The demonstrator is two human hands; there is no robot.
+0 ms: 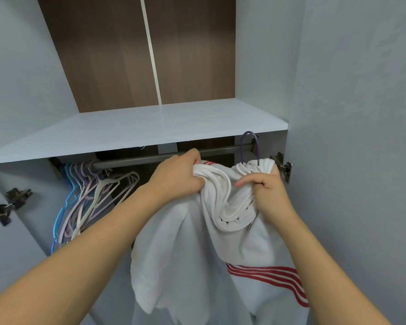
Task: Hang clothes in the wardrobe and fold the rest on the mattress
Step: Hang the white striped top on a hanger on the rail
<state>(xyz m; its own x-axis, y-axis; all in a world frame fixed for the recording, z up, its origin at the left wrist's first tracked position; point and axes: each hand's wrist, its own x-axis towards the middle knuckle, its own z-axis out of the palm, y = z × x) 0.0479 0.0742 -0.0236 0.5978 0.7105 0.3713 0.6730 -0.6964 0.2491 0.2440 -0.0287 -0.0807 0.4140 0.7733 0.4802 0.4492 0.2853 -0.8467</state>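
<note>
I see my left hand (pixel 178 177) gripping bunched white garment (pixel 197 242) fabric, fingers curled round it. My right hand (pixel 266 190) pinches the collar folds below the purple hanger (pixel 250 146) hooked on the rail (pixel 150 158).

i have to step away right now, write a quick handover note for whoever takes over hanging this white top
Left hand: grips the bunched collar of the white garment.
Right hand: fingers pinch the fabric beside the purple hanger.
Done: the purple hanger's hook is over the rail, at its right end, garment on it.
Left: straighten the bunched neck and shoulders, then let go. Empty hangers wait at the rail's left end.
</note>
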